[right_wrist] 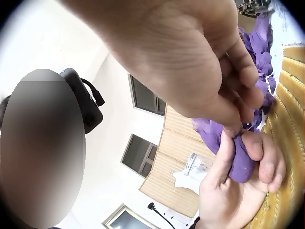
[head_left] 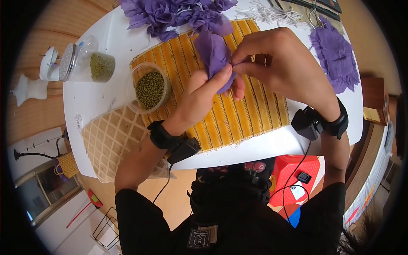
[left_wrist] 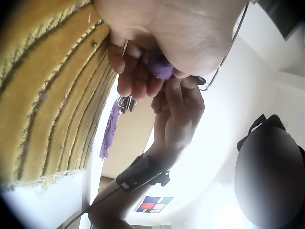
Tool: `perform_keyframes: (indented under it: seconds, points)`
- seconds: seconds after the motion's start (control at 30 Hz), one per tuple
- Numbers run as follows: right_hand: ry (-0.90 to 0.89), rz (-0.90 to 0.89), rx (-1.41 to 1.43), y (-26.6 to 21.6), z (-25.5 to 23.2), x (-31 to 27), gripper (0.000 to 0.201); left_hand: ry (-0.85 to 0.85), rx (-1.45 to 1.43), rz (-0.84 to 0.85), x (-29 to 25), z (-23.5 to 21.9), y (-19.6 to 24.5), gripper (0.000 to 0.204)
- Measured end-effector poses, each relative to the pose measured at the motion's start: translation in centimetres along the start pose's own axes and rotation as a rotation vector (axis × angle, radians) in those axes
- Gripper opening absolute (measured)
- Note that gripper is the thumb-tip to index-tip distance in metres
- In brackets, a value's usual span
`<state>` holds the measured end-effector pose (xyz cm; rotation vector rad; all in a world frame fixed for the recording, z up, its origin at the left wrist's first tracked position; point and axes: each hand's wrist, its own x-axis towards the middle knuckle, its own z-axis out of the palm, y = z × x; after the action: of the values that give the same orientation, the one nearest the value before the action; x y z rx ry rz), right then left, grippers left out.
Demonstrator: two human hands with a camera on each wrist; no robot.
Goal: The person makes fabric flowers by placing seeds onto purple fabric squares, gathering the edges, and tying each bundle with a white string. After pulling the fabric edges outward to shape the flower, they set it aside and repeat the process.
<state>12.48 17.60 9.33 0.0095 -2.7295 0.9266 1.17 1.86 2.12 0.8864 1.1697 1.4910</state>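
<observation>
1. Holding a purple tissue bundle (head_left: pixel 214 55) between both hands, the person works above the middle of the yellow ribbed mat (head_left: pixel 238 114), toward its far edge.
2. Left hand (head_left: pixel 199 95): fingers curled under and around the lower end of the bundle, thumb pressed along its side. A firm, closed hold on the paper; the right wrist view shows the bundle cupped in that palm.
3. Right hand (head_left: pixel 280 63): thumb and forefinger pinch shut at the bundle's waist, where a thin pale thread or wire seems to sit; too small to tell which.
4. Key relation: the bundle's long axis runs from the left palm up and away toward the far edge of the table (head_left: pixel 93 102). Its ruffled free end points away from the person. The pinch point lies just right of the left thumb tip, so both hands meet at one spot; the right is the nearer to the tie.
5. Round about: an open tub of green beans (head_left: pixel 149 88) at the mat's left edge, a jar with more beans (head_left: pixel 87 63) lying farther left, a heap of finished purple flowers (head_left: pixel 174 15) at the far edge, flat purple sheets (head_left: pixel 335 55) at the right edge, a cream lattice mat (head_left: pixel 112 140) at the near left corner.
</observation>
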Motion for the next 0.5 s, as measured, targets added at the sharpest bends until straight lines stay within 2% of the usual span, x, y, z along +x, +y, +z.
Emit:
perform_keyframes:
  seconds: [0.23,0.3,0.5]
  points:
    - [0.000,0.006,-0.050,-0.08,-0.23,0.01,0.004,0.013,0.044,-0.004,0.03,0.02,0.24,0.025]
    - [-0.001,0.076,-0.020,-0.26,-0.25,0.14,0.012,0.023,0.017,0.028,0.07,-0.01,0.02,0.019]
    - [-0.001,0.076,-0.033,-0.44,-0.30,0.20,0.012,0.047,0.036,0.059,0.14,0.17,-0.10,0.017]
